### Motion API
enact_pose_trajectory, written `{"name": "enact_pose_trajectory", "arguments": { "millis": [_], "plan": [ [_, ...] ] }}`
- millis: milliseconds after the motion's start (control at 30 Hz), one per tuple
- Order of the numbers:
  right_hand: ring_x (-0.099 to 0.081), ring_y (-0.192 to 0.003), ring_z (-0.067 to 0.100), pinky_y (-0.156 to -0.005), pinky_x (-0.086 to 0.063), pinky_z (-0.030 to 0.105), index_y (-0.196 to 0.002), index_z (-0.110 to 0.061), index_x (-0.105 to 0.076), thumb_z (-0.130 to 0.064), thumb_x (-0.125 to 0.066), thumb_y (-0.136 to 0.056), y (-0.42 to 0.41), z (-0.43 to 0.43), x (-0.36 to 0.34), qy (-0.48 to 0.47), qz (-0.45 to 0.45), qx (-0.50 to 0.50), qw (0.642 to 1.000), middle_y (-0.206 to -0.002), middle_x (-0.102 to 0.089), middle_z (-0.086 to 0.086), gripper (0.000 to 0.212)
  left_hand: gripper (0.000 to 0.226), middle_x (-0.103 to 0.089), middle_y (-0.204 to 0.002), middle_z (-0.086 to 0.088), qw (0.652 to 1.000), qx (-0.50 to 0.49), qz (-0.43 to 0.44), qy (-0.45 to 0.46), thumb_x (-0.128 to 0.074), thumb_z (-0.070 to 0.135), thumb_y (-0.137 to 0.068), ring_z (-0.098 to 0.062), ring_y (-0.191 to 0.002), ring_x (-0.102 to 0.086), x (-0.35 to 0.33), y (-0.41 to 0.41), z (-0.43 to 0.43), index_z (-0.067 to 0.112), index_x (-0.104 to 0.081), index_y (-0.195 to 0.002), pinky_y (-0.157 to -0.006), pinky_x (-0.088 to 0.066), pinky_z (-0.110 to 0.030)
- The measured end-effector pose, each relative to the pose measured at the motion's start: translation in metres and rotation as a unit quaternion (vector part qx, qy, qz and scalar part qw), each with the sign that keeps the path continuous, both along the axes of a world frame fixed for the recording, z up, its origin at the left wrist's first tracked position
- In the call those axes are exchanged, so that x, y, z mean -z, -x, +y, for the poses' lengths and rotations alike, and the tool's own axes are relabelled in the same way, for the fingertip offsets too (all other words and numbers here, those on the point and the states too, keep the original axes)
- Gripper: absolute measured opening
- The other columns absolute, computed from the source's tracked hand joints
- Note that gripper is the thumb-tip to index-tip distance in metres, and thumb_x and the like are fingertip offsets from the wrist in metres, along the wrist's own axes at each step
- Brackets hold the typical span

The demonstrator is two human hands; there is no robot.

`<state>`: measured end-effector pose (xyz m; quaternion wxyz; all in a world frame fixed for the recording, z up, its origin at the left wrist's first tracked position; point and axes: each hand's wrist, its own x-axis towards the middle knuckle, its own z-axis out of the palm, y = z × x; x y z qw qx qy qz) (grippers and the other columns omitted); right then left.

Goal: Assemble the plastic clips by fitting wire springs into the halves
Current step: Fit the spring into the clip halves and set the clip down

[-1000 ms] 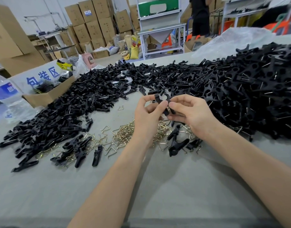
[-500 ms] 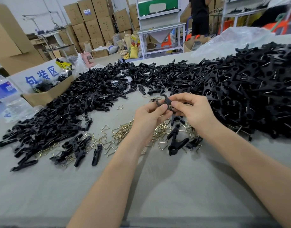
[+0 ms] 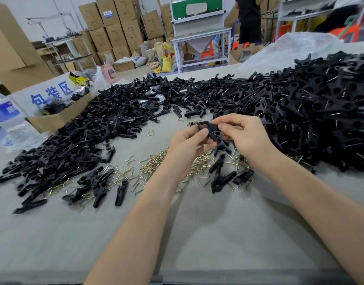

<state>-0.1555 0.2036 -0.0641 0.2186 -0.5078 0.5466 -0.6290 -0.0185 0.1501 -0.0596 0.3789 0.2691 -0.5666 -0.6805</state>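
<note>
Across the grey cloth-covered table (image 3: pixel 197 233) in front of you, loose black clip halves (image 3: pixel 74 140) spread in a wide drift to your left, and a deep heap of clips with wire showing (image 3: pixel 310 112) rises to your right. Between them, brass wire springs (image 3: pixel 154 163) lie scattered near you, with a few finished clips (image 3: pixel 222 179) resting among them. At the far left stand an open cardboard box (image 3: pixel 53 120) with blue characters and a clear water bottle (image 3: pixel 8 120). A crumpled clear plastic bag (image 3: pixel 290 50) sits behind the right heap. Beyond the table the room holds stacked brown cartons (image 3: pixel 115 31), a white metal workstation (image 3: pixel 197 33) with a green panel, yellow sacks (image 3: pixel 165 62) on the floor and a person in black (image 3: pixel 249 19) standing at the back. You hold one black clip (image 3: pixel 213 133) just above the springs. Your left hand (image 3: pixel 187 149) curls round it with the thumb pressed on top, and your right hand (image 3: pixel 249 136) pinches its upper end between thumb and forefinger. Compared with a second ago, both hands have kept their place over the springs, but the clip has tipped over. Its forked tails now point down between your palms, where earlier it stood higher at your fingertips. The piles have not shifted.
</note>
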Motion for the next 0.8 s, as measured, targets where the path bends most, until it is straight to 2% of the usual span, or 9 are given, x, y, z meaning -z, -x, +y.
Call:
{"name": "enact_pose_trajectory", "arguments": {
  "millis": [233,567,700,800],
  "plan": [
    [-0.060,-0.065,-0.001,-0.066,-0.050,0.013,-0.081,-0.025,-0.072,0.001,-0.056,-0.091,-0.0031,0.0007,-0.0002,0.025,-0.044,0.006,0.999,-0.073,-0.069,-0.011,0.032,0.020,-0.067,-0.082,-0.003,1.000,0.002,-0.002,-0.004,-0.049,0.000,-0.097,-0.005,-0.065,-0.062,-0.0011,0.0012,0.0023,0.007,-0.067,-0.095,-0.071,-0.057,-0.021],
    [-0.063,-0.069,0.001,-0.068,-0.050,0.015,-0.081,-0.025,-0.071,0.002,-0.054,-0.091,-0.0032,0.0011,0.0001,0.030,-0.044,-0.017,0.998,-0.079,-0.069,-0.007,0.033,0.021,-0.069,-0.082,-0.001,0.999,0.026,-0.009,0.026,-0.049,-0.001,-0.097,-0.006,-0.068,-0.062,0.0025,0.0012,0.0032,0.008,-0.068,-0.093,-0.072,-0.056,-0.020],
    [-0.064,-0.075,0.008,-0.073,-0.053,0.020,-0.081,-0.025,-0.072,0.000,-0.055,-0.091,-0.0018,0.0016,-0.0017,0.025,-0.051,-0.018,0.998,-0.082,-0.070,-0.005,0.031,0.019,-0.067,-0.082,-0.003,1.000,0.002,0.011,0.018,-0.050,-0.001,-0.097,-0.005,-0.069,-0.063,0.0007,0.0018,0.0033,0.008,-0.067,-0.095,-0.071,-0.056,-0.019],
    [-0.064,-0.076,0.007,-0.073,-0.052,0.018,-0.082,-0.023,-0.072,0.000,-0.055,-0.091,-0.0022,0.0016,-0.0015,0.027,-0.054,-0.014,0.998,-0.081,-0.070,-0.007,0.030,0.017,-0.063,-0.083,-0.007,1.000,-0.007,0.016,0.006,-0.049,0.001,-0.097,-0.005,-0.066,-0.063,-0.0008,0.0005,0.0011,0.006,-0.065,-0.098,-0.072,-0.056,-0.019]
  ]
}}
